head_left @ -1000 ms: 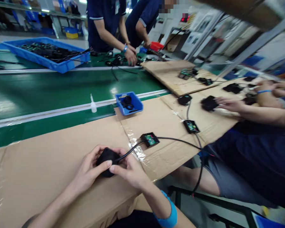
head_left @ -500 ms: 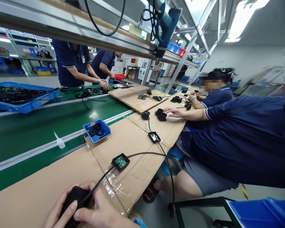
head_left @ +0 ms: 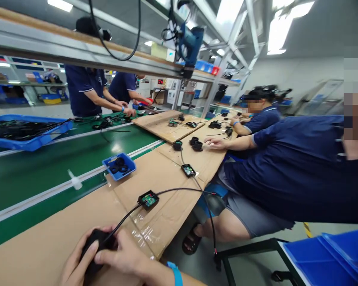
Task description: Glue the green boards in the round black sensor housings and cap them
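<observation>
Both my hands are closed around a black rounded housing (head_left: pixel 93 243) at the bottom of the view. My left hand (head_left: pixel 74 262) wraps its left side, and my right hand (head_left: pixel 123 252), with a blue band at the wrist, grips it from the right. A black cable (head_left: pixel 122 221) runs from the housing to an open black box with a green circuit board (head_left: pixel 149 200) lying on the cardboard (head_left: pixel 86 210). From that box another cable (head_left: pixel 179 190) leads right, past the cardboard's edge. My fingers hide much of the housing.
A blue tray of black rings (head_left: pixel 119 166) stands beyond the box. Farther along lies a second open box (head_left: pixel 188 170). A co-worker's hand (head_left: pixel 216 143) is beside black cups (head_left: pixel 197 145). A blue power tool (head_left: pixel 191 45) hangs overhead. Left is a large blue tray (head_left: pixel 32 145).
The camera view has shifted slightly. My hands keep hold of the black housing, and more of my right forearm shows. The co-worker's hand has drawn slightly away from the black cups.
</observation>
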Motion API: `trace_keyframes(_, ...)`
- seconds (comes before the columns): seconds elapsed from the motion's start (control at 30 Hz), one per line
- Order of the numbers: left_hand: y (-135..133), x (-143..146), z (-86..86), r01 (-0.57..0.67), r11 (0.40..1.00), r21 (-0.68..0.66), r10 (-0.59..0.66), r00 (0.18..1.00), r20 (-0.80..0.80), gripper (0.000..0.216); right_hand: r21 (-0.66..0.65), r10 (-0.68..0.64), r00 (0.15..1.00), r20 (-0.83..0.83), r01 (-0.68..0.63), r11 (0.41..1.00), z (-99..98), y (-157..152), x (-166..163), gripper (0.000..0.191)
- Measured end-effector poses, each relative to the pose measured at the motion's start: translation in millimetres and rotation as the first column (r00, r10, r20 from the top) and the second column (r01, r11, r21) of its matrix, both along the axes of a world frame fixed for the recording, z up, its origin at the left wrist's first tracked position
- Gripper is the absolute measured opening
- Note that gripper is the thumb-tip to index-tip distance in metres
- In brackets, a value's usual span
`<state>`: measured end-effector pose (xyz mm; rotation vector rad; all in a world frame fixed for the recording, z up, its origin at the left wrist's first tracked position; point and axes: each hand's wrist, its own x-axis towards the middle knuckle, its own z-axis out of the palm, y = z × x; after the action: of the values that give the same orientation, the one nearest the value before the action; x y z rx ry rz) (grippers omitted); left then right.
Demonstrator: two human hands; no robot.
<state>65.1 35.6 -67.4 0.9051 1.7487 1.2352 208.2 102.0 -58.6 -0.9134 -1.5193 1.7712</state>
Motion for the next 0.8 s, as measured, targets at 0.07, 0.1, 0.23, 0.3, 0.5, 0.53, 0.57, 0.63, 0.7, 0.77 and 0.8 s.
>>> trace_keyframes(0.07,0,8,13.3,-0.003,1.0,0.022,0.003,0.999,0.035,0.06,-0.044,0.008,1.0,-0.005,-0.008,0.999,11.6,-4,5,0.054)
trace_keyframes(0.1,0,12,19.2,0.056,0.997,0.056,-0.058,0.997,0.042,0.056,-0.058,0.022,1.0,-0.007,-0.022,0.998,15.1,-5,7,0.053)
trace_keyframes(0.23,5,22,28.7,0.099,0.987,0.13,-0.091,0.994,-0.063,0.043,-0.096,0.068,0.998,0.011,-0.067,0.993,12.8,-3,12,0.059)
trace_keyframes(0.3,5,24,27.8,0.076,0.989,0.129,-0.065,0.994,-0.092,0.041,-0.093,0.088,0.996,0.022,-0.086,0.992,9.0,-2,14,0.06)
trace_keyframes(0.5,-1,25,23.8,0.086,0.986,0.146,-0.074,0.993,-0.087,0.054,-0.058,0.127,0.991,0.036,-0.125,0.99,10.4,-1,21,0.055)
trace_keyframes(0.53,-2,24,22.8,0.091,0.985,0.149,-0.08,0.994,-0.079,0.056,-0.056,0.129,0.991,0.036,-0.127,0.99,10.6,0,21,0.055)
trace_keyframes(0.57,-2,23,21.8,0.097,0.984,0.15,-0.087,0.994,-0.07,0.056,-0.055,0.132,0.991,0.038,-0.129,0.99,10.5,0,22,0.055)
trace_keyframes(0.63,-4,21,19.9,0.115,0.982,0.149,-0.108,0.993,-0.054,0.056,-0.057,0.137,0.99,0.044,-0.135,0.989,9.3,0,22,0.055)
trace_keyframes(0.7,-5,19,19.1,0.131,0.981,0.143,-0.127,0.991,-0.036,0.055,-0.065,0.147,0.988,0.049,-0.144,0.988,8.0,1,22,0.055)
trace_keyframes(0.77,-5,18,19.6,0.138,0.981,0.133,-0.135,0.99,-0.033,0.055,-0.073,0.15,0.988,0.042,-0.147,0.986,7.5,1,22,0.054)
trace_keyframes(0.8,-6,18,20.3,0.143,0.982,0.127,-0.139,0.99,-0.04,0.055,-0.076,0.149,0.988,0.036,-0.146,0.986,7.7,2,21,0.054)
